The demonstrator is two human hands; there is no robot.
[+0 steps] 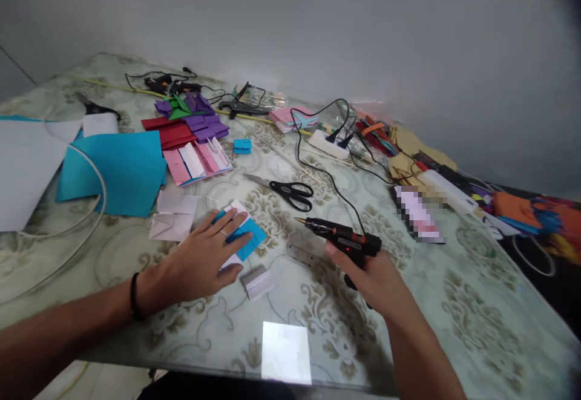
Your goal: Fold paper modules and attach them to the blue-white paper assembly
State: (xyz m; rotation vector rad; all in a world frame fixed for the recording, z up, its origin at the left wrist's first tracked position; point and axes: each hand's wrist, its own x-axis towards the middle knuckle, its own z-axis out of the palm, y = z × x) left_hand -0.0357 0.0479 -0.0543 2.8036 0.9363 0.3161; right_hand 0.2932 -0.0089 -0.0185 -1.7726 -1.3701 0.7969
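My left hand point(206, 261) lies with fingers spread over a blue and white folded paper piece point(249, 239) on the table. Just right of its thumb sits a small white folded paper point(258, 282). In my right hand point(379, 279) is a black hot glue gun point(342, 236), gripped by its handle. Its metal nozzle points left toward the blue paper, apart from it. A small red light shows on its side, and a black cord runs from its back. Between the hands and farther off, black-handled scissors point(290, 191) rest with the blades toward the left.
Pink and white folded papers point(197, 161), blue sheets point(113, 173) and a looping white cable point(102, 188) spread across the left. A white power strip point(329, 144) stands near the wall. To the right is a phone point(420, 215); a white square point(285, 351) lies at the front edge.
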